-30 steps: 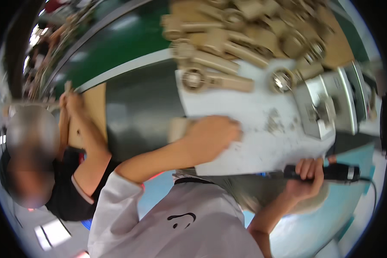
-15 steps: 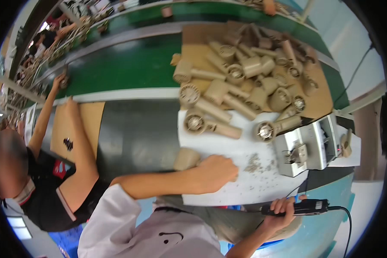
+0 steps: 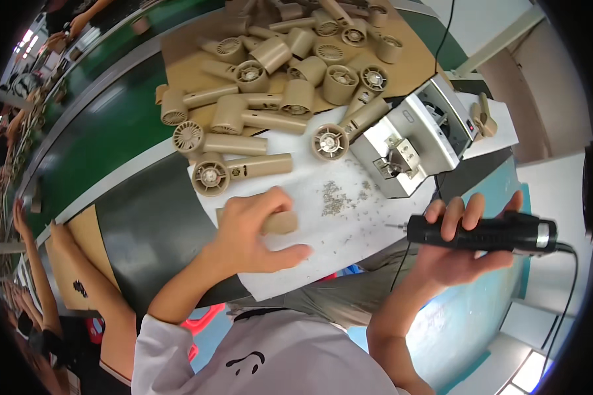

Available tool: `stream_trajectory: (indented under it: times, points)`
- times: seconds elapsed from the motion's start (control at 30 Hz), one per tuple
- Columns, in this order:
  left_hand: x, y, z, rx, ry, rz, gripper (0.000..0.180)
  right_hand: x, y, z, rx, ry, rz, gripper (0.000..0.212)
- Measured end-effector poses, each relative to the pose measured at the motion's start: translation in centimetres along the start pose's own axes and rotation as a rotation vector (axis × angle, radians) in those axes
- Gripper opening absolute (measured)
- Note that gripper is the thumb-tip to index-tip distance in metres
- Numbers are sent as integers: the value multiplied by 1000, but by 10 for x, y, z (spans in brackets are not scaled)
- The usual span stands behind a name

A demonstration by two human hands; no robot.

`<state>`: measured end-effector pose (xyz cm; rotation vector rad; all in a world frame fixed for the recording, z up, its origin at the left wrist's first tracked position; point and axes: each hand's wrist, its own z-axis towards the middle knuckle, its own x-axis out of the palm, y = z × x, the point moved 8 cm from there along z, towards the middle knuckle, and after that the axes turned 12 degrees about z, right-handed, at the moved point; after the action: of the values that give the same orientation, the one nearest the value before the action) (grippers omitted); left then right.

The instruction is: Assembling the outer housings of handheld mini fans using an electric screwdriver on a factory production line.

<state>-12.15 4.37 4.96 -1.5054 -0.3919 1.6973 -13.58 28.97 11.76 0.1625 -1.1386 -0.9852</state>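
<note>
Right hand (image 3: 464, 253) grips a screwdriver (image 3: 484, 232), its body in open room past the paper (image 3: 303, 181). Left hand (image 3: 247, 230) hides most of a beige part (image 3: 281, 223); grip there undetermined.

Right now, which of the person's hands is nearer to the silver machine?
Right. The right hand, gripping a black screwdriver, is on the person's side of the silver machine; the left hand is farther off, to its left, past the small metal pieces.

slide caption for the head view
Black electric screwdriver in right hand, left hand over a tan casing near small scattered screws
</note>
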Motion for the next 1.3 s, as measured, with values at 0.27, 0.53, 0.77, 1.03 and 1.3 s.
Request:
stream_trajectory:
  times: [0.27,0.53,0.77,1.03,1.3]
  points:
    - [-16,7,-14,-43,-230,86,35,4,-34,47,-84,25,-318,74]
    - [-25,17,-20,-71,-305,51,32,-1,-58,43,-152,41,-484,42]
    - [-18,14,-13,-37,-259,58,34,1,-63,27,-207,246,-501,69]
    - [-15,24,-19,2,-240,-111,26,-1,-65,35,-209,79,-590,58]
    - [-18,5,-21,22,-177,25,33,-8,-62,26,73,-174,-291,38]
